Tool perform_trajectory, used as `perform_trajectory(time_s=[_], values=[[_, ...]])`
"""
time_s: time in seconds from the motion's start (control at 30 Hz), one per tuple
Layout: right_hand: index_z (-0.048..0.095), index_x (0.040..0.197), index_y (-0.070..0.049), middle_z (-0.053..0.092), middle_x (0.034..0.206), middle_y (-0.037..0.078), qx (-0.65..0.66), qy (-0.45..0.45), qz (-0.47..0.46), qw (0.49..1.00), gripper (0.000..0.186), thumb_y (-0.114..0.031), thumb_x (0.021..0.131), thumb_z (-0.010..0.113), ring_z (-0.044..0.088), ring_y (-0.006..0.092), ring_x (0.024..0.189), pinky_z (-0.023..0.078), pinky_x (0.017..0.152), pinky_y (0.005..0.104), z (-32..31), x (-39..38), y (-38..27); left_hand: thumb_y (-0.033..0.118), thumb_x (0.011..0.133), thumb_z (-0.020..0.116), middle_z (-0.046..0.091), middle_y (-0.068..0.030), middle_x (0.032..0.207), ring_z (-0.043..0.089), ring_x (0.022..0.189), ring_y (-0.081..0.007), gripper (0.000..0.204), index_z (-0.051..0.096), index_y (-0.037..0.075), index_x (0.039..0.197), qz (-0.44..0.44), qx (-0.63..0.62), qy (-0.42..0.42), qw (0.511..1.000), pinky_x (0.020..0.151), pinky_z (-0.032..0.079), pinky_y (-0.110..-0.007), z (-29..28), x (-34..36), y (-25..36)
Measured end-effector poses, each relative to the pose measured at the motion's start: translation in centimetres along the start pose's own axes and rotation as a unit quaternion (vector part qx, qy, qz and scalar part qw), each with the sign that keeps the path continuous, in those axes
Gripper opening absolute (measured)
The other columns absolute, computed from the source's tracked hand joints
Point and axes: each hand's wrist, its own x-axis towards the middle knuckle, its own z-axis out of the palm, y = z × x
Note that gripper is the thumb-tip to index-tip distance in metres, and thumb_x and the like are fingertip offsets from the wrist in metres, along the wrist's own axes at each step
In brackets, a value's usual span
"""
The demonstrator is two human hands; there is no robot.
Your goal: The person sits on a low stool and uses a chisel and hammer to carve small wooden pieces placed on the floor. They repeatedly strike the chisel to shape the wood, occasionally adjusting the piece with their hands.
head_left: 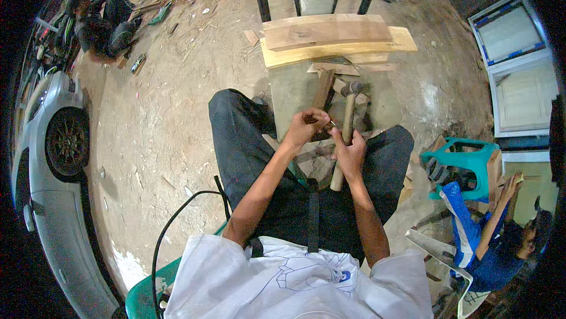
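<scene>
Grey workbench (292,92) on a dusty concrete floor (159,118): pale wooden planks (330,39) stacked at its far end, a hammer (348,124) and wood offcuts (323,86) lying nearer.

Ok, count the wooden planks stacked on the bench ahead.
2 clearly: a darker plank on top, and a longer pale plank under it. Smaller offcuts lie below their front edge; more may be hidden beneath.
</scene>
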Motion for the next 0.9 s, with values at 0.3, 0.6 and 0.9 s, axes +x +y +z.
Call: perform_trajectory(time_s=[0.3,0.6,0.9], values=[[0.054,0.09,-0.001,0.066,0.08,0.008,0.056,0.028,0.033,0.998,0.026,-0.02,0.089,0.071,0.051,0.0097,0.044,0.044,0.039,0.0268,0.4,0.1,-0.6,0.006,0.086,0.071,0.071,-0.0034,0.095,0.063,0.085,-0.0114,0.012,0.071,0.001,0.097,-0.022,0.066,-0.011,0.998,0.077,0.052,-0.027,0.5,-1.5,0.9],[0.054,0.091,-0.003,0.06,0.072,0.004,0.108,0.044,0.067,0.991,0.028,-0.019,0.085,0.076,0.051,0.0097,0.045,0.044,0.04,0.0257,-0.2,0.4,-1.1,-0.001,0.088,0.064,0.069,-0.0065,0.09,0.06,0.074,-0.0125,0.013,0.07,-0.002,0.099,-0.066,0.02,-0.009,0.998,0.066,0.05,-0.027,0.0,-1.4,0.0],[0.054,0.091,-0.003,0.065,0.079,0.006,0.076,-0.008,0.042,0.996,0.026,-0.012,0.082,0.076,0.056,0.0091,0.053,0.046,0.042,0.0253,-0.7,-0.6,-2.7,0.008,0.087,0.071,0.07,-0.0054,0.084,0.061,0.071,-0.0127,0.018,0.07,-0.002,0.102,-0.07,-0.062,0.0,0.996,0.066,0.051,-0.027,0.0,-1.3,-0.1]])
